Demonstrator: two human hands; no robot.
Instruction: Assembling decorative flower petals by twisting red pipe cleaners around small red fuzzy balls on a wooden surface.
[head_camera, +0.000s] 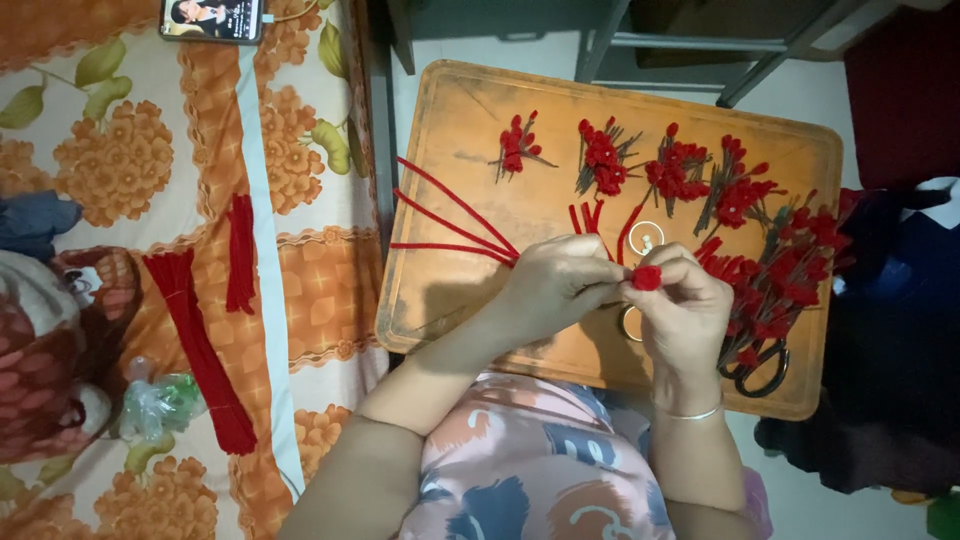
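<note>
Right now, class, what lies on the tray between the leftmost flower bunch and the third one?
In the head view, one more red flower bunch lies between them.

Small red fuzzy coil – pinched at fingertips, above tray

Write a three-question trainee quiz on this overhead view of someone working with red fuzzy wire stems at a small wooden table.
1. True or false: the scissors lie by the table's right end.
2. What does the right hand pinch?
3. The left hand holds: A) long red stems B) a phone C) a cup.

Key: 1 true. 2 a small red coil, at its fingertips. 3 A.
</note>
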